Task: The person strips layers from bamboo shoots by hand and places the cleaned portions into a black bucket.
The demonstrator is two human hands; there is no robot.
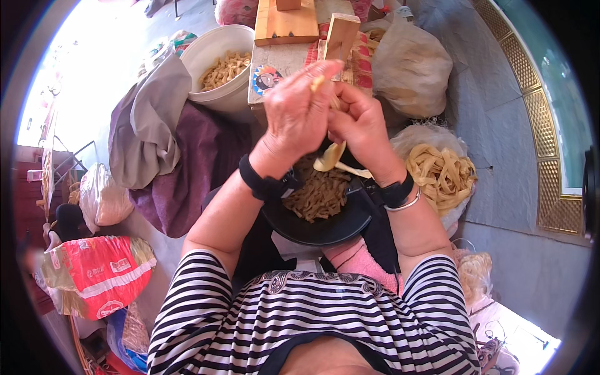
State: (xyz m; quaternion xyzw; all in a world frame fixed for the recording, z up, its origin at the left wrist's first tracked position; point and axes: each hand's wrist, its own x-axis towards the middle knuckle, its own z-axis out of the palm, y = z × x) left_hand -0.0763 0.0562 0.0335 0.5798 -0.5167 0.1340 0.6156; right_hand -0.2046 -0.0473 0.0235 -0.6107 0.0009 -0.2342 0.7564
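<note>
My left hand (297, 105) and my right hand (361, 119) meet over the near end of a low bench. Between them they grip a pale yellow strip (330, 157), flat and pliable. One bit of it pokes out near my left thumb, while a loose length curls down below my right fingers. My fingers hide the part being held. Under my wrists, a black basin (316, 238) rests at my lap with many short brown sticks (314, 201) in it. Just beyond my hands, an upright wooden block (342, 35) stands on the bench.
A white bucket (218, 96) with pale twisted pieces (225, 70) stands left of the bench (286, 54). Right of me are a bundle of yellow strips (440, 176) and a large plastic bag (412, 70). Grey and purple cloths (187, 173) hang at left, above a red printed sack (103, 276).
</note>
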